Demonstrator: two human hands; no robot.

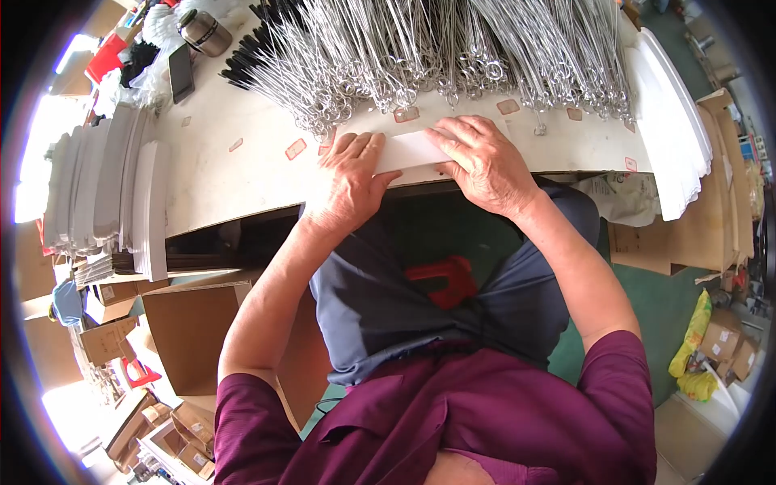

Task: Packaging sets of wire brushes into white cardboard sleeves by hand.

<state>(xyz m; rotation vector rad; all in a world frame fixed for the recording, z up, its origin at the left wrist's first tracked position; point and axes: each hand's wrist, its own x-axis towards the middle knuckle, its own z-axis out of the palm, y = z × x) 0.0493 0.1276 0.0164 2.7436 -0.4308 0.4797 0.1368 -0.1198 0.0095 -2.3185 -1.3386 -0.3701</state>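
Note:
A narrow white carton (411, 150) lies across the table's near edge, between my two hands. My left hand (349, 179) is closed on its left end, thumb along the near side. At the other end my right hand (485, 166) grips it, fingers over the top and thumb on the near side. Whether the carton's ends are folded in is hidden under my hands. Just beyond it lies a big heap of thin metal rods (453, 56) with ring ends toward me; those on the left have black far parts.
Flat white cartons stand in a stack (113, 178) at the left edge, and more white cartons (667, 121) lie at the right edge. A phone (181, 73) and a metal flask (204, 32) sit at the back left. Open cardboard boxes (194, 339) stand below the table.

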